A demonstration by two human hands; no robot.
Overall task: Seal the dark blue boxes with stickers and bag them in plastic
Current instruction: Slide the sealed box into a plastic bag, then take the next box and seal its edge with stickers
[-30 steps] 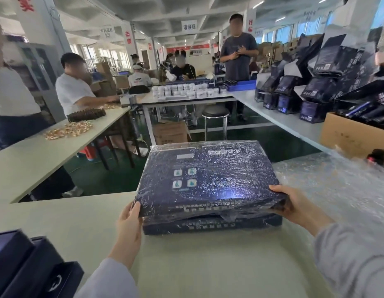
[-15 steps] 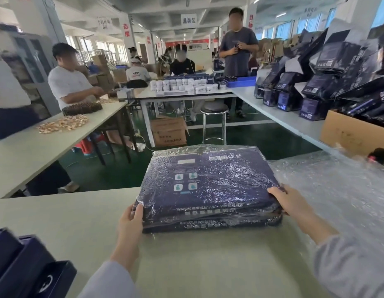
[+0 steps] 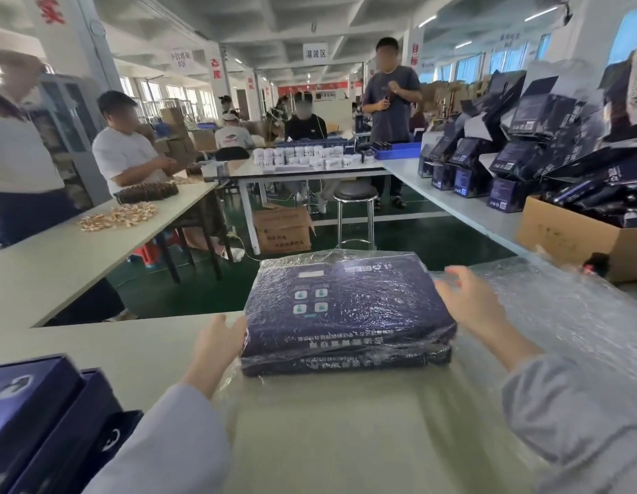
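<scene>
Two flat dark blue boxes (image 3: 345, 308), each in crinkled clear plastic, lie stacked on the pale table (image 3: 96, 351) in front of me. My left hand (image 3: 217, 342) presses straight fingers against the stack's left edge. My right hand (image 3: 470, 301) hovers just off the stack's right side, fingers spread and blurred, holding nothing. A pile of clear plastic bags (image 3: 559, 315) covers the table to the right, under that hand. More dark blue boxes (image 3: 42, 415) without plastic sit at the lower left corner.
A cardboard carton (image 3: 573, 240) full of dark packages stands at the right, with dark blue cartons (image 3: 516, 165) stacked behind it. Past the table's far edge is a gap with green floor, a metal stool (image 3: 354, 215), and several people working at other tables.
The upper wrapped box has settled squarely onto the lower one. My right hand has let go of the stack's right edge and lifted away. My left hand stays at the left edge.
</scene>
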